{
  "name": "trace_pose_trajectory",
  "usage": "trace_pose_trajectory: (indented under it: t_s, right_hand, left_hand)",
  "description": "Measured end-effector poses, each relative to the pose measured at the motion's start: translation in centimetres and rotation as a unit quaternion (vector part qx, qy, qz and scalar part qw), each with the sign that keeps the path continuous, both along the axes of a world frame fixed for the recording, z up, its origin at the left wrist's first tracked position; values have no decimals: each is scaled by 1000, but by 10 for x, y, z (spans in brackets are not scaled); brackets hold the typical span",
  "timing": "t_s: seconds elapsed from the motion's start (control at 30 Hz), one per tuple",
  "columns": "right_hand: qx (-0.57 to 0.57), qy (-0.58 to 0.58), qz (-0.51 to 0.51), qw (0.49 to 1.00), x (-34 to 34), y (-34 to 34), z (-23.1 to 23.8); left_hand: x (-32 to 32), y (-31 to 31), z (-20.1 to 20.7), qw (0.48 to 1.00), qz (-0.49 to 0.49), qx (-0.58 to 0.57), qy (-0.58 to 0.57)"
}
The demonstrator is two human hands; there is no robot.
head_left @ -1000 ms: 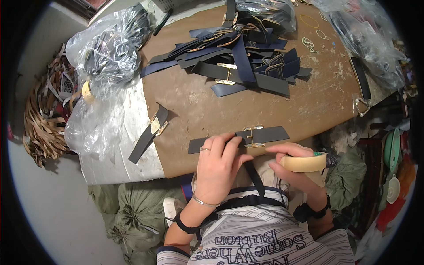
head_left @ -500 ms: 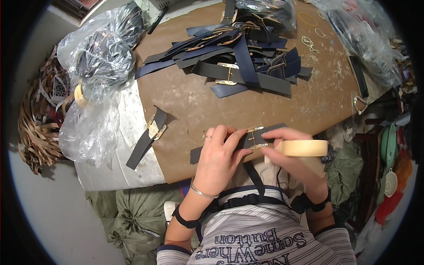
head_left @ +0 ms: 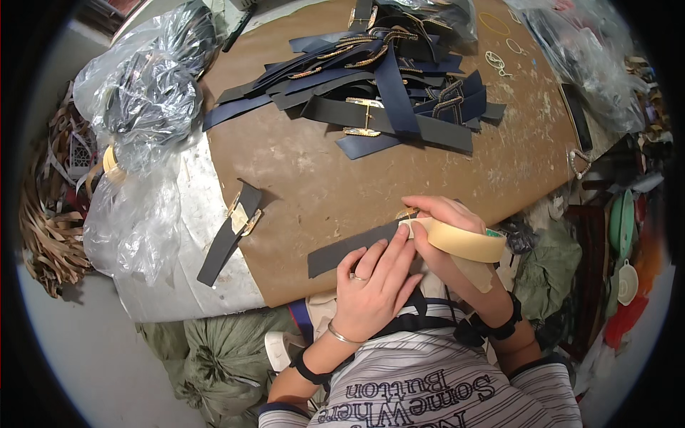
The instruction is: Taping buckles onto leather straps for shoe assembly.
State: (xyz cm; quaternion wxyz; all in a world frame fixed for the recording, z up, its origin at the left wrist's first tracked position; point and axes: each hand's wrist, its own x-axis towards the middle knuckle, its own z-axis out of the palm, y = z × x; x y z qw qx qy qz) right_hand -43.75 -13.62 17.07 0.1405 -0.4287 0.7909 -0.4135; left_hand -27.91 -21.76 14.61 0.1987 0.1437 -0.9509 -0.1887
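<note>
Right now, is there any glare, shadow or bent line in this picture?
Head view: white glare streaks the plastic bag; head view: the table edges curve, and black fills the corners; head view: a soft shadow lies beside the loose strap, while the tape roll looks evenly lit.

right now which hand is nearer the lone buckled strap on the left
Left. The left hand is to the right of the strap; the right hand is farther right.

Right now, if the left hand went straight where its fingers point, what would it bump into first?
Probably the pale tape strip right at the left hand's fingertips. Just past that come the right hand's fingers. One view makes depth hard to judge.
</note>
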Motion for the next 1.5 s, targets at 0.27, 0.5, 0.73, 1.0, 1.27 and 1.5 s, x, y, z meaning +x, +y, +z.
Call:
trace_pose_trajectory:
  t_s: [0.27, 0.5, 0.73, 1.0, 1.27, 1.5]
  right_hand:
    - [71, -45, 49, 995, -34, 10, 24]
    - [85, 70, 55, 992, -27, 3, 13]
    - [51, 125, 45, 990, -20, 8, -3]
    - [-184, 165, 76, 966, -14, 47, -11]
    - [-144, -73, -152, 975, -18, 65, -2]
    - [-196, -375, -138, 895, -27, 78, -3]
  left_hand:
    - [-5, 9, -12, 992, 45, -113, -42]
    - [-23, 0, 7, 997, 58, 34, -28]
    - [-59, -16, 8, 973, 165, 149, 60]
    - [-57, -13, 2, 976, 164, 138, 24]
    - [-49, -25, 25, 979, 122, 163, -16]
    - [27, -66, 46, 928, 265, 262, 7]
